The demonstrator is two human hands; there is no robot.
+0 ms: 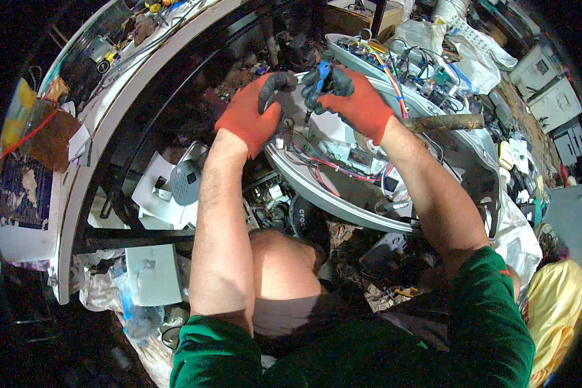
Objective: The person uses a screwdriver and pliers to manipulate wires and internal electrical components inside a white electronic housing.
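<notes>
Meanwhile right hand (355, 100) grips a blue-handled tool (321, 77), left hand (255, 110) curls on the wire-tangled white panel (343, 194).

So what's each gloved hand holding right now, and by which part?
The right hand grips a blue-handled screwdriver by its handle. The left hand rests on the white appliance panel's edge; a grip cannot be told.

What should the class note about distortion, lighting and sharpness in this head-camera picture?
Head view: fisheye bends the white panel edge at left and blackens the corners; the left hand and right hand, gloved red and black, are bright and sharp over the wired casing; clutter toward the rim smears.
</notes>
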